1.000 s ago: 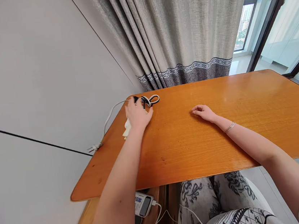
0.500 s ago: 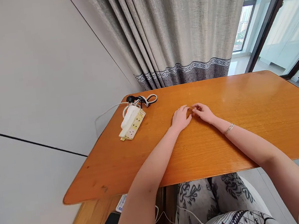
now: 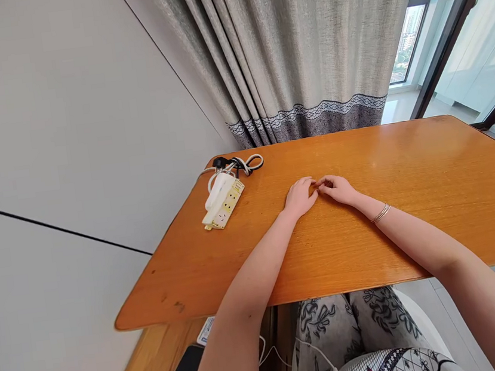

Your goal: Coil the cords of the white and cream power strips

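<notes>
Over the middle of the brown wooden table [image 3: 359,250], my left hand [image 3: 300,197] and my right hand [image 3: 338,189] meet at the fingertips. Both have curled fingers, with thumb and fingertips drawn together where they meet. Anything pinched between them is too small or hidden to make out. Thin bangles [image 3: 381,212] circle my right wrist. Left of my hands, apart from them, lies a white and yellow power strip [image 3: 225,203] with its coiled cable [image 3: 249,164] behind it.
A grey curtain [image 3: 315,39] hangs behind the table's far edge, and a pale wall [image 3: 40,114] runs along the left. Below the near edge, a black phone [image 3: 187,367] lies on a wooden surface. A white cable [image 3: 317,351] crosses my lap.
The view has shifted slightly, so the table and power strip sit a little farther right. My fingertips have come slightly closer together; my hands stay at the same spot on the table.
</notes>
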Tool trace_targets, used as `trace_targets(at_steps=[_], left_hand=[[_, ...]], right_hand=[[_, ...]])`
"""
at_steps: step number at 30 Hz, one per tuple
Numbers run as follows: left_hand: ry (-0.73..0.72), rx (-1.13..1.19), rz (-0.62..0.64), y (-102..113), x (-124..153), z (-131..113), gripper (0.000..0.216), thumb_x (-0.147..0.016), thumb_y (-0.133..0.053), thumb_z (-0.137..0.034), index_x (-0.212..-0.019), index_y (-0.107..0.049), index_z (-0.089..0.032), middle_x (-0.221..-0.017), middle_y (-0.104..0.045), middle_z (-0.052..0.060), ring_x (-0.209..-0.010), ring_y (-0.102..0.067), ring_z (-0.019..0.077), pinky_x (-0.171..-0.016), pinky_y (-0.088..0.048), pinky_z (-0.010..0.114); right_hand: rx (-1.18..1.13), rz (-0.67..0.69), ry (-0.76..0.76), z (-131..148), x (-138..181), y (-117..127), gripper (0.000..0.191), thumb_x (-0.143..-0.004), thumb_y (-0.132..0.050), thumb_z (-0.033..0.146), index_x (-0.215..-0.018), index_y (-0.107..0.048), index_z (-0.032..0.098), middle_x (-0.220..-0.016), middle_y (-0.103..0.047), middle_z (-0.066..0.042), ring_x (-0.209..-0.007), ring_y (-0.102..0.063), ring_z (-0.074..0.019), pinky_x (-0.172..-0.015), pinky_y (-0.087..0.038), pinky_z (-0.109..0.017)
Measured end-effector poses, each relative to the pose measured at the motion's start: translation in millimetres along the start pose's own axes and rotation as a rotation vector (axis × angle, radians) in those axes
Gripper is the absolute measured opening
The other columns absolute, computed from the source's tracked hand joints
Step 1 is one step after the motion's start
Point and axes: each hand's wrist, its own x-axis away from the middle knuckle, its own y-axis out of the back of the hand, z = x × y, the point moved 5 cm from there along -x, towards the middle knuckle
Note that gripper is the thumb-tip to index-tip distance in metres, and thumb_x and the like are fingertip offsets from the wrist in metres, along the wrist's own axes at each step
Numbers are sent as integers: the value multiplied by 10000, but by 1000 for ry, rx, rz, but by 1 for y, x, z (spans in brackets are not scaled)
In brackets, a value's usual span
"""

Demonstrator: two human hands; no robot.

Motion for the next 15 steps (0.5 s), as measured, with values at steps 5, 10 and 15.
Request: trace_targets(at_steps=[5,10,15], left_hand=[[4,2,4,0,0,0,357,-916,-578,-217,-1255,-675,-162,-1426,-645,131,-1347,-591,285,-1183,-444,439],[5,4,12,0,-1,0,341,-909,-581,-210,-1228,-687,-153,-1366,-676,144,-1301,-617,289,-1160,-463,441],[1,10,15,1,-1,0,333,-905,-584,-211,-1216,-691,-159,-1343,-685,148,-1288,-621,291,-1151,-468,456]], right_hand=[[75,3,8,1,1,0,194,-885,-648,275,-1033,-754,209,-928,-763,-36,-796,-648,-165,-810,-506,-316],[137,12,21,6,3,0,181,-893,-641,274,-1005,-771,217,-922,-761,-36,-787,-631,-168,-795,-486,-313],[174,21,28,8,4,0,171,-891,-648,240,-1003,-775,214,-929,-767,-41,-783,-634,-169,-774,-478,-303]])
